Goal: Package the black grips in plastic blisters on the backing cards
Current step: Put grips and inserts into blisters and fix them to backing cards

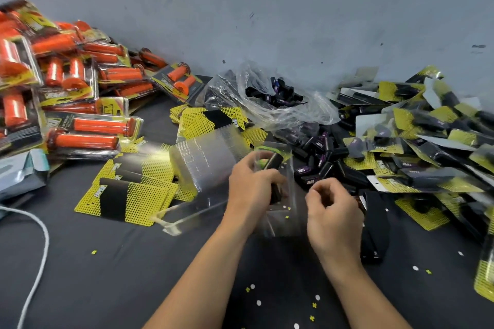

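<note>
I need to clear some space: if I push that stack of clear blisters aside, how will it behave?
The stack of clear blisters looks thin and see-through, so it is probably light and easily slid. It lies on its side by the backing cards, so the nested shells may fan apart or slip. Thin plastic likely flexes rather than breaks.

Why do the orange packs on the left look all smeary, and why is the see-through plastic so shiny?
Head view: the orange packs at the left edge are smeared by motion blur and curve with the wide lens; the stack of clear blisters shows white glare; the left hand and right hand in the middle look sharper.
</note>
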A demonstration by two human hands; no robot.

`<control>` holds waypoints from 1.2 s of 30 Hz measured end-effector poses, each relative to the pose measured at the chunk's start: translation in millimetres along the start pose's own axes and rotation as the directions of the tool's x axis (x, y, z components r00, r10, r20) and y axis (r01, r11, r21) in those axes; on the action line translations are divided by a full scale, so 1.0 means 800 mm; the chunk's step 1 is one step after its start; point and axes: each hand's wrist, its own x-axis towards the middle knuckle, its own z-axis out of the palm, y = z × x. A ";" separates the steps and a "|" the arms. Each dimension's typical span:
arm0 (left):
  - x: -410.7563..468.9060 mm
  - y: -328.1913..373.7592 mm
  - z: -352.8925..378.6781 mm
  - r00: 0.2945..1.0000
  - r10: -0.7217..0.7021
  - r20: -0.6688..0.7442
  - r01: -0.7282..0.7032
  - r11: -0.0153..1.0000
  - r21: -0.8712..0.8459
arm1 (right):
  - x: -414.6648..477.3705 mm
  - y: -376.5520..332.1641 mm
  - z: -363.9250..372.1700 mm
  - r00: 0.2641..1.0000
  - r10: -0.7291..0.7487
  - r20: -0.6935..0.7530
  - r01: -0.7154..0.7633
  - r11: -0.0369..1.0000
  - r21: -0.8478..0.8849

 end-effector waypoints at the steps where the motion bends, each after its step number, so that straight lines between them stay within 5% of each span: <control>1: -0.002 0.010 -0.002 0.999 -0.020 0.030 0.023 0.995 -0.100 | -0.003 0.002 0.002 0.997 0.007 0.074 -0.003 0.999 -0.050; 4: -0.005 0.039 -0.013 0.970 -0.080 0.230 0.157 0.928 -0.338 | -0.009 0.000 0.016 0.975 -0.075 0.211 0.108 0.982 -0.152; 7: -0.005 0.063 -0.026 0.946 -0.052 0.319 0.177 0.910 -0.375 | -0.006 -0.011 0.032 0.963 -0.168 0.213 0.199 0.971 -0.134; 15: 0.040 0.120 -0.070 0.997 -0.037 -0.071 0.023 0.983 -0.183 | 0.105 -0.077 0.090 0.880 -0.120 0.460 0.159 0.986 -0.046; 18: 0.059 0.132 -0.082 0.990 -0.049 -0.135 0.037 0.995 -0.089 | 0.154 -0.115 0.122 0.803 -0.101 0.587 0.135 0.991 -0.015; 22: 0.086 0.140 -0.085 0.987 -0.090 -0.134 0.078 0.993 -0.093 | 0.196 -0.150 0.182 0.643 -0.122 0.756 0.291 0.952 -0.094; 25: 0.109 0.140 -0.092 0.980 -0.105 -0.167 0.099 0.994 -0.043 | 0.215 -0.164 0.213 0.507 -0.193 0.840 0.508 0.855 -0.110; 31: 0.150 0.136 -0.126 0.977 -0.079 -0.200 0.131 0.956 0.264 | 0.239 -0.159 0.274 0.456 -0.036 0.889 0.708 0.620 -0.338; 36: 0.167 0.133 -0.136 0.973 -0.091 -0.212 0.142 0.960 0.240 | 0.259 -0.173 0.299 0.428 0.140 0.893 0.739 0.514 -0.435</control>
